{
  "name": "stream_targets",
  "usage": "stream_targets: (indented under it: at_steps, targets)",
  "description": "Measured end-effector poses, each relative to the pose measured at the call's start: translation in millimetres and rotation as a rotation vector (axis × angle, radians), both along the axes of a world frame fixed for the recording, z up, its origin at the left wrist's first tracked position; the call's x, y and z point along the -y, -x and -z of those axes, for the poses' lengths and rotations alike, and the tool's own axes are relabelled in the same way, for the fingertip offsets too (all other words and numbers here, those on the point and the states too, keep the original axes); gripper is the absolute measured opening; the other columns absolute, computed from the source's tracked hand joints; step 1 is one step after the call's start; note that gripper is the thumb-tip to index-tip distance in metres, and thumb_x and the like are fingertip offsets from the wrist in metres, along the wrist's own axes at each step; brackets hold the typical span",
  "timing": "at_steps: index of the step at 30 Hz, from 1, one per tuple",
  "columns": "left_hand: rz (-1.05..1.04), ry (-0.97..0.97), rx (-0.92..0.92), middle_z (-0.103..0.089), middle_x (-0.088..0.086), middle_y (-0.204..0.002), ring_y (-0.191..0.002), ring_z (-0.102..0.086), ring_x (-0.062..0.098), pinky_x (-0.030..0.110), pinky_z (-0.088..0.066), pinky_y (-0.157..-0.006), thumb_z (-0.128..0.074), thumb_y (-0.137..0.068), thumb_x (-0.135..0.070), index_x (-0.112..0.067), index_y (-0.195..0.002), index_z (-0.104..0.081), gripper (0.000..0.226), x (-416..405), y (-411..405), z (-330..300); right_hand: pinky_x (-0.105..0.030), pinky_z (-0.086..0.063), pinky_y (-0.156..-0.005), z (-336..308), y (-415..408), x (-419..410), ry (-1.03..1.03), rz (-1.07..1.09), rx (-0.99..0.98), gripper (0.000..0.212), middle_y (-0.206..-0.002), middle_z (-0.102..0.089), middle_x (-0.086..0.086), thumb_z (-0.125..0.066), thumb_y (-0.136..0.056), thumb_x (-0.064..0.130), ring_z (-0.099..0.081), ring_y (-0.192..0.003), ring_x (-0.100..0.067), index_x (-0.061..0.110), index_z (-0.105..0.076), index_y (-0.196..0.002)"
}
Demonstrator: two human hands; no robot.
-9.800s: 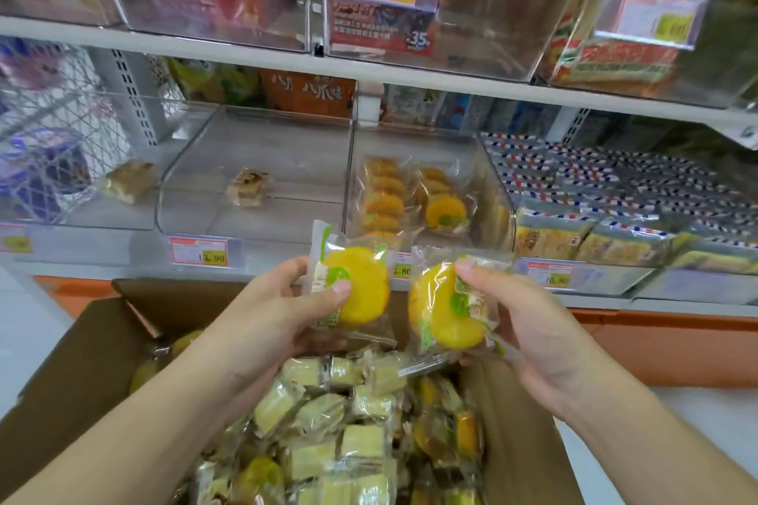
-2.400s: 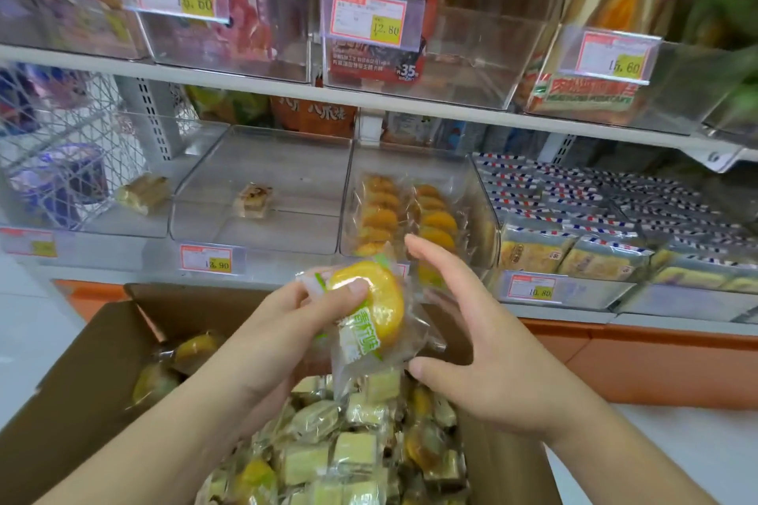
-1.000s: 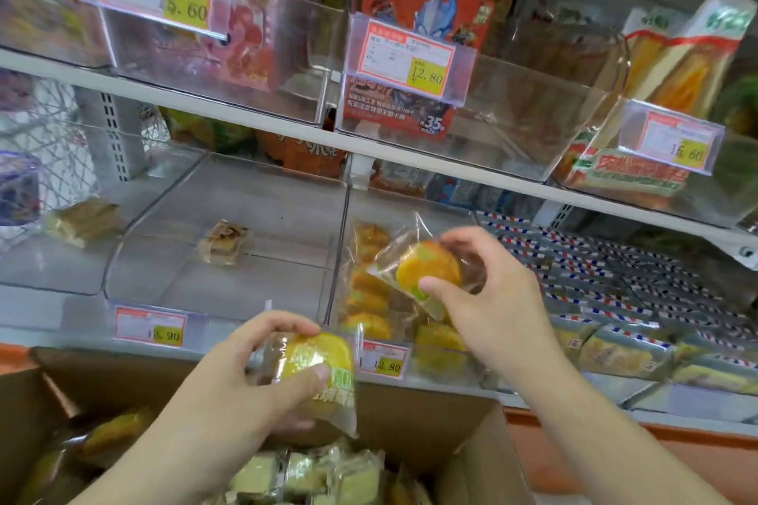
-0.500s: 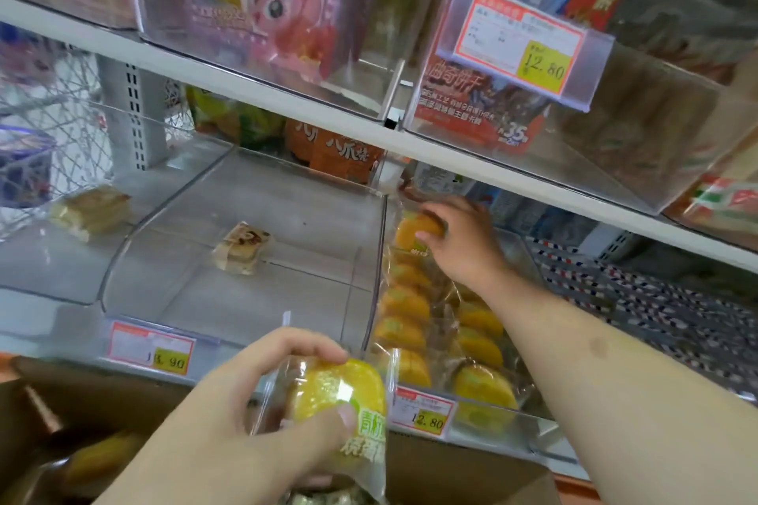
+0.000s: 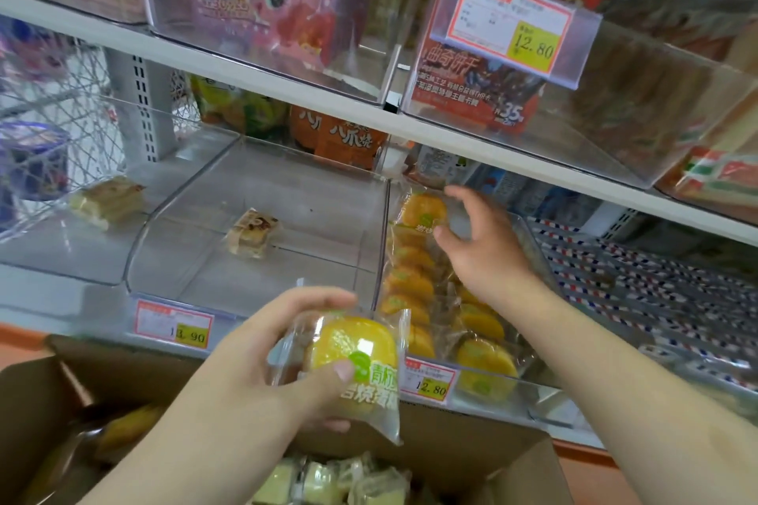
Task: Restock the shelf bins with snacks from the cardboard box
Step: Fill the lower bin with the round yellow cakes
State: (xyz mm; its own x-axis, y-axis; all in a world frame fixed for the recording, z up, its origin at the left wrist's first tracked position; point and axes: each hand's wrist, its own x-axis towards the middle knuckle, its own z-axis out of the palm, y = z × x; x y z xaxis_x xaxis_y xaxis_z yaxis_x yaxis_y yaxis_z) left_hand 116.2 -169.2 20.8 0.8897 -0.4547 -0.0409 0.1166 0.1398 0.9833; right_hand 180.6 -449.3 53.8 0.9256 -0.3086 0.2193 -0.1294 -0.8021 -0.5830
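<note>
My left hand [image 5: 262, 365] has its thumb and fingers wrapped around one wrapped yellow cake [image 5: 352, 357], held just over the far edge of the cardboard box [image 5: 471, 459], in front of the shelf's front lip. My right hand [image 5: 488, 242] is up inside the clear bin [image 5: 537, 242] with the rest of the yellow cakes [image 5: 410, 283], fingers spread loose and gripping nothing, hovering near the rearmost cake [image 5: 422, 209] at the bin's back end. Can't tell if a fingertip actually touches the wrapper, it's too blurry there.

Stuff I can't see well: my right forearm covers most of the bin's right-hand row, and the box is cut off at the bottom edge, so only a few pale green snack packs [image 5: 328, 480] show inside it. The box's left corner is dark; something yellowish sits in there, can't make it out. The price tag [image 5: 428, 381] on the bin's front edge is partly behind the cake I'm holding.

Room-wise: the middle bin [image 5: 172, 225] next door holds just one small snack [image 5: 252, 234] near its centre, bare floor all around it. The upper shelf [image 5: 287, 80] edge hangs low over the bins' back halves, so headroom at the rear is tight.
</note>
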Motion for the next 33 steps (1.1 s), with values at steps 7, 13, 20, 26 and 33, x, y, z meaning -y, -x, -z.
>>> stream_targets:
  at_steps: [7,13,20,26,33]
  targets:
    - [-0.005,0.004,-0.029,-0.078,0.004,-0.12,-0.103,-0.078,0.033,0.057,-0.06,-0.091,-0.086,-0.071,-0.006,-0.053,-0.137,-0.054,0.087,7.8,6.0,0.5,-0.027,-0.056,-0.096,-21.8,103.9,-57.9,-0.288,-0.449,-0.187,0.026,-0.12,-0.072,0.009,-0.068,-0.103,0.023,-0.068,-0.111,-0.008,0.025,-0.069,-0.129]
    - [0.048,-0.104,0.116,-0.077,-0.016,-0.12,-0.112,-0.074,0.01,0.039,-0.061,-0.093,-0.084,-0.071,-0.017,-0.035,-0.128,-0.062,0.064,23.6,18.0,-2.8,-0.015,-0.054,-0.092,-35.1,118.5,-44.9,-0.046,-0.408,-0.267,0.052,-0.115,-0.071,0.02,-0.09,-0.083,0.034,-0.065,-0.107,0.005,0.038,-0.068,-0.13]
    - [0.074,-0.757,0.608,0.0,-0.051,-0.156,-0.142,-0.013,-0.023,0.015,-0.019,-0.122,-0.052,-0.1,-0.057,-0.062,-0.157,-0.006,0.073,38.5,-4.1,3.1,-0.027,-0.049,-0.097,-46.5,72.6,37.8,0.114,0.016,-0.013,0.045,-0.12,-0.069,0.022,-0.089,-0.084,0.027,-0.064,-0.11,-0.005,0.04,-0.063,-0.119]
    - [0.127,-0.934,0.727,0.019,-0.049,-0.154,-0.145,0.008,-0.021,0.016,-0.011,-0.126,-0.039,-0.102,-0.062,-0.064,-0.149,0.022,0.077,45.9,-19.1,22.8,-0.03,-0.044,-0.103,-32.2,-4.5,103.8,0.197,0.13,-0.092,0.05,-0.129,-0.065,0.008,-0.086,-0.087,0.019,-0.061,-0.12,-0.016,0.028,-0.062,-0.13]
    - [0.151,-0.984,0.772,0.022,-0.049,-0.153,-0.152,-0.002,-0.015,0.017,-0.01,-0.127,-0.041,-0.103,-0.06,-0.063,-0.148,0.025,0.08,47.3,-24.6,26.7,-0.036,-0.05,-0.105,0.3,-43.4,119.9,0.327,0.09,-0.084,0.051,-0.129,-0.069,0.005,-0.085,-0.088,0.021,-0.064,-0.122,-0.019,0.03,-0.064,-0.134]
